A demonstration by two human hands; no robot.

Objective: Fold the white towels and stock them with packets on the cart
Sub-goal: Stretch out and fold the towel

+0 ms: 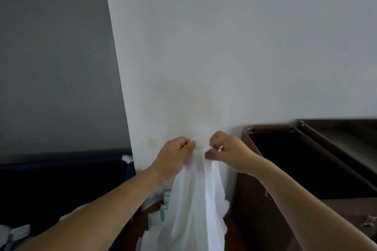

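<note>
White towel [195,199] hangs before the wall, its top edge pinched by my left grip [173,157] and right grip [228,153], held close together, I judge so the cloth drops straight and I can find its corners for folding. Teal-and-white packets [166,197] lie low behind it, their print too small to read; the brown cart [255,130] stands just right

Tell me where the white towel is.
Head view, lower centre: the white towel hangs from the left hand and right hand, both pinching its top edge, in front of the white wall.
</note>
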